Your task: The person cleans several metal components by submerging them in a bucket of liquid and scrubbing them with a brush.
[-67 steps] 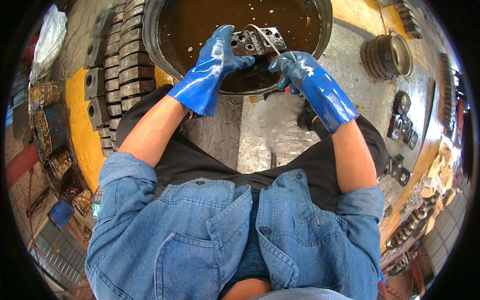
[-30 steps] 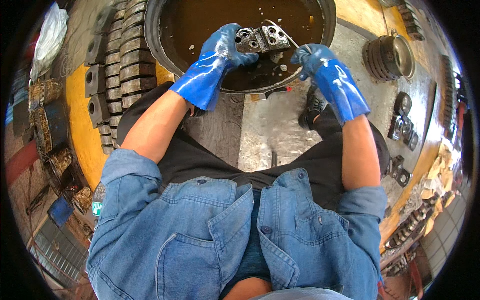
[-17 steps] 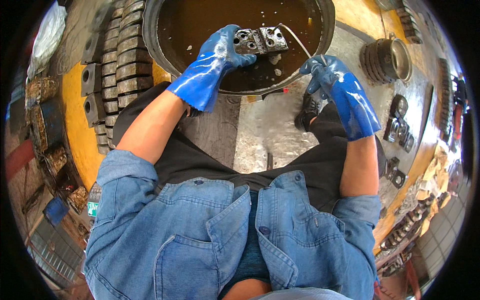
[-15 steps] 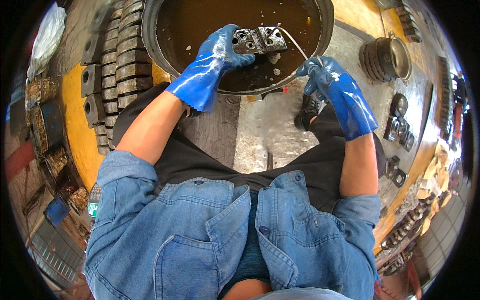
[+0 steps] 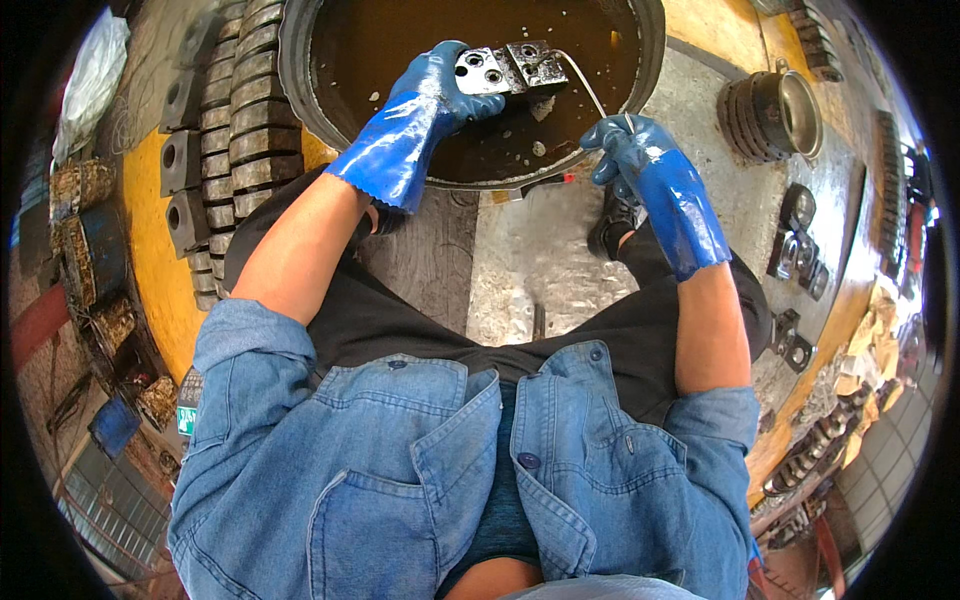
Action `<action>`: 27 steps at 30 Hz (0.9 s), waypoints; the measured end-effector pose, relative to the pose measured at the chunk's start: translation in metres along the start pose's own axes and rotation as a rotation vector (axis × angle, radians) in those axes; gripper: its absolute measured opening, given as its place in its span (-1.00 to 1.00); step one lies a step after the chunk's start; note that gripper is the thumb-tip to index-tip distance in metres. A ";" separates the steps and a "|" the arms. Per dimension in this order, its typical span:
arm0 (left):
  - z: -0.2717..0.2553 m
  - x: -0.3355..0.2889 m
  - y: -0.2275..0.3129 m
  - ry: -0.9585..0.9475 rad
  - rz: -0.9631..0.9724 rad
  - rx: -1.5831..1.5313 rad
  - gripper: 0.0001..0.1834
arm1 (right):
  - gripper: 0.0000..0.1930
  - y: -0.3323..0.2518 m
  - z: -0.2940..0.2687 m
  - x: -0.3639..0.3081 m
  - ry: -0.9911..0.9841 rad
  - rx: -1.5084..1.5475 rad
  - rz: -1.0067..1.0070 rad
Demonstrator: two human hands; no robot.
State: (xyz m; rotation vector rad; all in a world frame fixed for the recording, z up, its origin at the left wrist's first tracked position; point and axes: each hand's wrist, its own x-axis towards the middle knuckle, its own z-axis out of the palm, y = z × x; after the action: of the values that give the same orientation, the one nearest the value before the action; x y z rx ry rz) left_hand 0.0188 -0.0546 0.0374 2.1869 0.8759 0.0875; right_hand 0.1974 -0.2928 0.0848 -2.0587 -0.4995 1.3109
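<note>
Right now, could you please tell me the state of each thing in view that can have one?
Left hand: gloved, gripping the metal block.
Metal block: held up over the basin, wet.
Right hand: gloved, closed on the wire hook.
Wire hook: its far end at the block's edge.
Basin: holding murky brown liquid.
Round metal part: lying on its side, untouched.

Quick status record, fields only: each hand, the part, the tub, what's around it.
left hand: left hand in a blue glove grips the metal block by its left end
right hand: right hand in a blue glove holds a thin wire tool whose far end meets the block's right end
metal block: grey, with round holes, held above the liquid
tub: round tub of brown liquid, small bits in it
left of tub: row of grey metal blocks
right of tub: ribbed metal cylinder
</note>
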 end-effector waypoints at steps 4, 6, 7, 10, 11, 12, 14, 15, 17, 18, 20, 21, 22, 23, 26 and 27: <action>0.002 0.001 -0.003 0.015 0.022 0.018 -0.19 | -0.73 0.011 0.002 0.008 -0.031 0.033 -0.101; 0.005 0.002 -0.006 0.037 0.014 0.024 -0.18 | -0.73 0.007 0.001 0.004 -0.039 -0.025 -0.120; 0.006 0.003 -0.007 0.047 0.011 0.026 -0.17 | -0.72 0.006 0.001 0.004 -0.053 -0.037 -0.105; 0.001 0.003 0.000 -0.024 -0.041 -0.018 -0.16 | -0.70 0.002 -0.004 0.005 -0.095 -0.069 -0.072; 0.001 0.004 0.001 -0.024 -0.042 -0.004 -0.15 | -0.69 0.000 -0.010 0.003 -0.108 -0.079 -0.067; 0.001 0.003 0.001 -0.021 -0.046 0.011 -0.15 | -0.68 -0.004 -0.013 0.002 -0.125 -0.091 -0.065; 0.000 0.003 -0.001 -0.012 -0.027 0.037 -0.15 | -0.67 -0.020 -0.017 0.004 -0.080 -0.248 0.063; 0.001 0.003 -0.001 -0.011 -0.003 0.045 -0.15 | -0.67 -0.027 -0.018 0.004 -0.054 -0.328 0.131; 0.001 0.003 -0.002 -0.025 0.005 0.059 -0.14 | -0.66 -0.034 -0.010 0.003 0.020 -0.436 0.135; 0.000 0.004 0.001 -0.044 -0.007 0.064 -0.14 | -0.65 -0.031 -0.006 0.003 0.062 -0.436 0.109; -0.003 0.004 0.008 -0.081 -0.026 0.052 -0.14 | -0.66 -0.025 -0.001 0.002 0.069 -0.388 0.085; -0.005 0.001 0.011 -0.093 -0.035 0.035 -0.14 | -0.66 -0.023 0.000 0.002 0.031 -0.343 0.083; -0.007 0.001 0.013 -0.106 -0.044 0.018 -0.15 | -0.66 -0.022 0.002 0.002 -0.006 -0.297 0.080; -0.006 0.002 0.011 -0.094 -0.043 0.016 -0.15 | -0.67 -0.022 0.002 0.000 -0.043 -0.252 0.078; 0.000 0.000 -0.004 -0.031 -0.009 0.038 -0.20 | -0.68 -0.021 -0.017 0.006 -0.107 -0.246 0.030; -0.001 0.000 -0.001 -0.047 -0.020 0.008 -0.20 | -0.69 -0.017 -0.018 0.007 -0.090 -0.244 0.017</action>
State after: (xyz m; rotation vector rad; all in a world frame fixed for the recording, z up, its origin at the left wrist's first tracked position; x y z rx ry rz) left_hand 0.0180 -0.0532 0.0372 2.1789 0.8726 0.0230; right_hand 0.2171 -0.2822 0.0977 -2.2108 -0.7145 1.4160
